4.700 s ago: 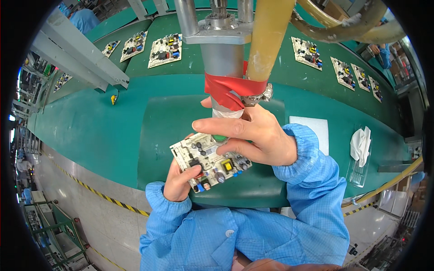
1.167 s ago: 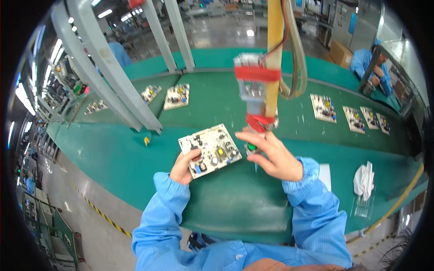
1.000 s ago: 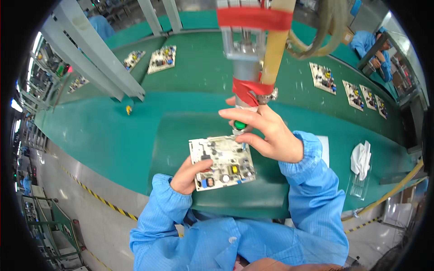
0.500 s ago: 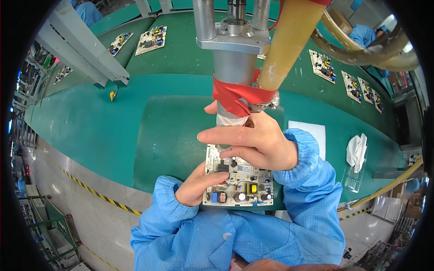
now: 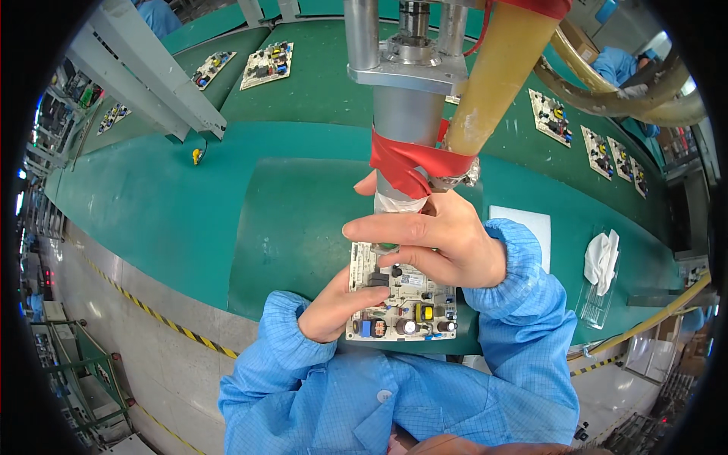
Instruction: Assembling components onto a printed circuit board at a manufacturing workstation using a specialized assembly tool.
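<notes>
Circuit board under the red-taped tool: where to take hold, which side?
Probably the left edge of the populated circuit board, from the person's left, thumb on top, as the left grip has it. The board is a flat plate; tall components crowd its near edge, and the red-taped tool overhangs the far one.

Board (image 5: 398,312) beneath a tool (image 5: 409,114), above a mat (image 5: 303,227).
To their right on the worktop (image 5: 152,182): a pad (image 5: 535,222), then a cloth (image 5: 601,262) on a tray (image 5: 594,312).

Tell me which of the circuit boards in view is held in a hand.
The circuit board nearest the wearer's blue jacket: the left hand grips it, thumb on top. The other boards lie farther away on the green surface.
</notes>
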{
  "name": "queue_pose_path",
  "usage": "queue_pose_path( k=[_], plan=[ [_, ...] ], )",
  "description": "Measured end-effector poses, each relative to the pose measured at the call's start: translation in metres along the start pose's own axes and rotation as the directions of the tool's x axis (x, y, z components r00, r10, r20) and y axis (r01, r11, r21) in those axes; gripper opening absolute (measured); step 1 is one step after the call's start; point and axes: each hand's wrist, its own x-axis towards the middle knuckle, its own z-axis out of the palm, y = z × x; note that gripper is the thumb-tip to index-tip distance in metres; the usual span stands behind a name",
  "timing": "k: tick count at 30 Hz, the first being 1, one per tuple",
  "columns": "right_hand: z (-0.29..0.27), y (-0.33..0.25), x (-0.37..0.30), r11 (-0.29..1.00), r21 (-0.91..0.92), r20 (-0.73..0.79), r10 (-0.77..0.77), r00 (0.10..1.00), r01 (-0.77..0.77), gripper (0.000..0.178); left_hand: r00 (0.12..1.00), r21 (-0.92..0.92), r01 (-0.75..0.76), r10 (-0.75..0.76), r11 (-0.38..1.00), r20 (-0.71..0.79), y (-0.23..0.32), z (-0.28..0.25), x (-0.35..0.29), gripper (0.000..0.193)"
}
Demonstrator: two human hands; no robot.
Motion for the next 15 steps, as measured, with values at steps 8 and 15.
queue_pose_path(
  k=[8,15],
  plan=[
    [0.006,0.003,0.003,0.991,-0.100,-0.045,-0.091,0.995,0.086,0.057,0.999,0.005,-0.032,0.032,0.999,-0.004,0.003,0.000,0.000,0.050],
    [0.006,0.006,0.006,1.000,0.004,-0.033,-0.023,0.999,0.023,0.062,0.995,-0.036,-0.078,0.076,0.996,-0.063,-0.003,-0.021,0.011,0.051]
  ],
)
